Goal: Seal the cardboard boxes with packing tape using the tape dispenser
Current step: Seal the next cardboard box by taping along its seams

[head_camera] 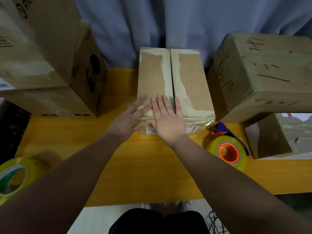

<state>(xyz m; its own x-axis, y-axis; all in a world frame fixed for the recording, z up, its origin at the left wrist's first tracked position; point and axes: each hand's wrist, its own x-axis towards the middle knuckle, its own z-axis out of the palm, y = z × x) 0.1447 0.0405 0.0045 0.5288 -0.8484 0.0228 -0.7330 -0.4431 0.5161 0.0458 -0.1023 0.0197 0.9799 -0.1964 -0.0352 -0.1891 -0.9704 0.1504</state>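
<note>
The left hand (130, 116) and the right hand (167, 119) lie flat on the near end of the cardboard box (190, 78) top, fingers straight, holding nothing. The right hand spans the centre seam, which appears untaped. The box stands mid-tabletop (143, 166), towards the far edge. Recommended: press both flaps level and butted, then hold the seam with one hand while the other fetches the tape dispenser (228, 149), near the box's near right corner. Stacked boxes (50, 56) on the left and a large box (261, 73) on the right crowd its sides. Free room lies along the near edge, with a spare roll (13, 176) at its left end
</note>
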